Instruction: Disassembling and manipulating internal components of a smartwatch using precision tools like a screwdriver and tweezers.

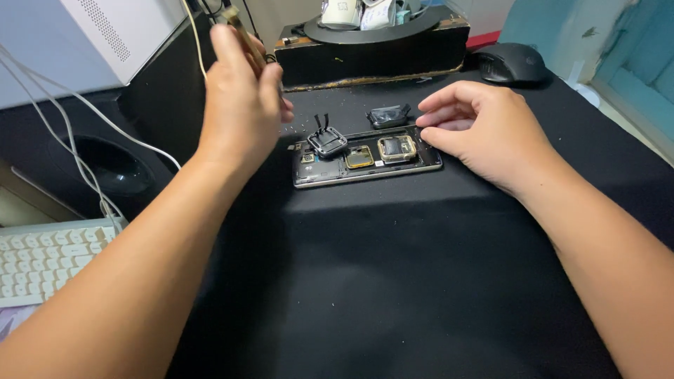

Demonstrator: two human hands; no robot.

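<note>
An opened phone body (365,163) lies face down on a black mat (393,281), its inner boards and metal shields exposed. A small black part with thin leads (326,140) rests on its left end. Another small black part (388,115) lies just behind the phone. My left hand (242,98) is raised above the phone's left end, closed on a thin tool (242,31) that points up and away. My right hand (484,130) rests on the mat, fingertips touching the phone's right end, holding nothing.
A black box (372,52) with a dark tray of small items stands behind the phone. A black computer mouse (511,63) sits at the back right. A white keyboard (42,260) lies at the left, with white cables (70,133) and a white case (91,35) above.
</note>
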